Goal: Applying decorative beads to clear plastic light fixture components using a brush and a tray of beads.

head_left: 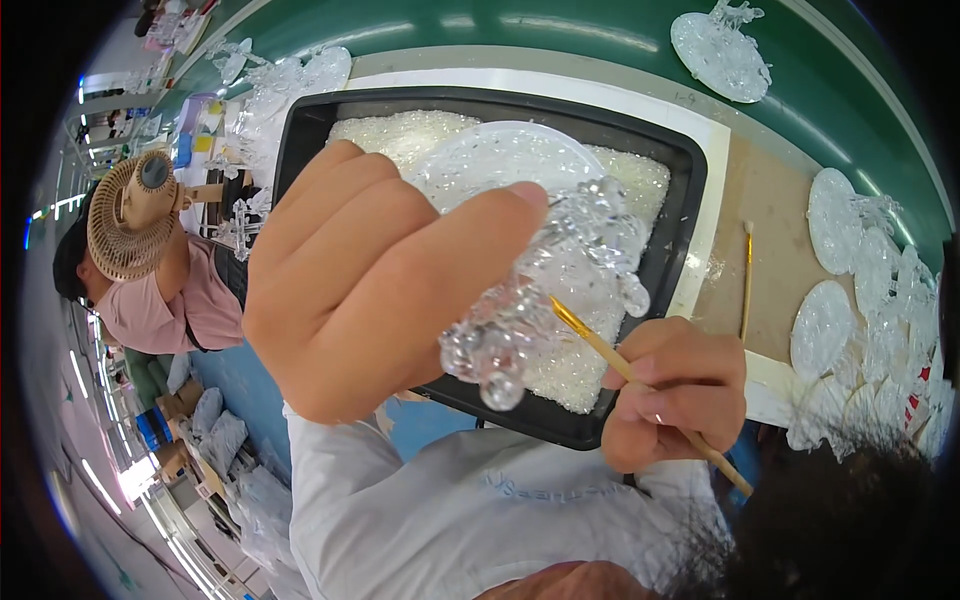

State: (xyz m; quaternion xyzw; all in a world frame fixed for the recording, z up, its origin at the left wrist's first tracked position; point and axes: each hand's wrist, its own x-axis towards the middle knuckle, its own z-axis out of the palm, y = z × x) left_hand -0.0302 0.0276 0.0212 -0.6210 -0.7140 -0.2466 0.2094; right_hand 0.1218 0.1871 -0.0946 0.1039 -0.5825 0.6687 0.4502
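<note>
My left hand [350,280] is closed around a transparent figurine [595,245] with knobbly, beaded parts and held up close. Behind it a round, speckled disc [500,150] shows, apparently its base, though my fingers hide the join. A thin paintbrush [610,355] with a wooden handle and gold ferrule is pinched in my right hand [680,395]. Its tip meets the figurine's lower part in this view; whether it touches I cannot tell. Below both hands lies a black tray [690,190] holding glittery whitish granules [400,130].
Another brush [747,285] lies on the brown board [775,210] right of the tray. Several transparent figurines on round discs [835,220] stand at the right, one more [722,55] on the green surface beyond. At left are a brown fan [135,220] and a person in pink [170,300].
</note>
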